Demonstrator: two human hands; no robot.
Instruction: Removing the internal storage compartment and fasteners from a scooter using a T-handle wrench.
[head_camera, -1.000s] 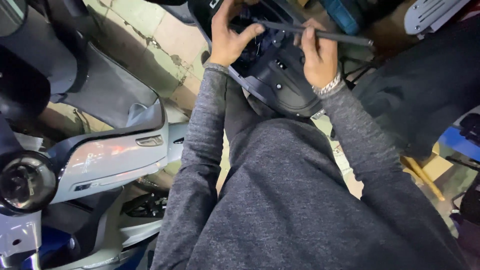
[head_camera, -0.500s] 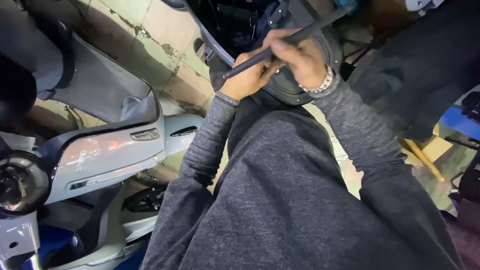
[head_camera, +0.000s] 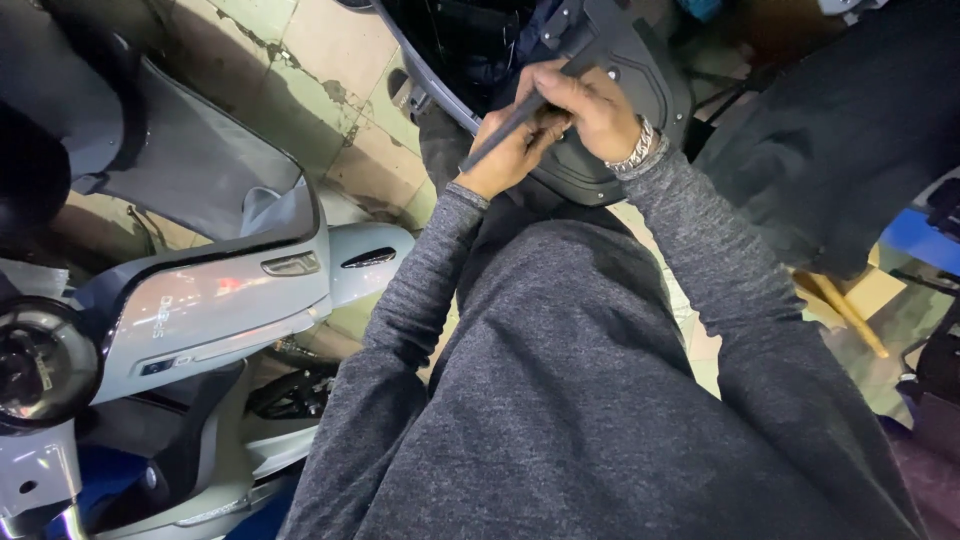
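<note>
Both my hands are up near the top of the view, pressed together over a dark plastic scooter body panel (head_camera: 640, 70). My left hand (head_camera: 512, 150) and my right hand (head_camera: 590, 105) both grip a long thin dark tool (head_camera: 500, 135) that slants from lower left to upper right across the panel. A metal bracelet (head_camera: 636, 152) sits on my right wrist. Grey knit sleeves cover both arms. The tool's far tip is hidden behind my right hand.
A pale grey scooter front with a windscreen (head_camera: 210, 170) and a round headlight (head_camera: 35, 365) stands at the left. Worn floor tiles (head_camera: 330, 60) lie beyond it. A person in dark clothing (head_camera: 850, 130) is at the right, near a blue object (head_camera: 915, 240) and a wooden stick (head_camera: 850, 315).
My hands came together from being spread apart along the tool. The tool turned from nearly level to slanted, and the view shifted slightly so the panel sits higher.
</note>
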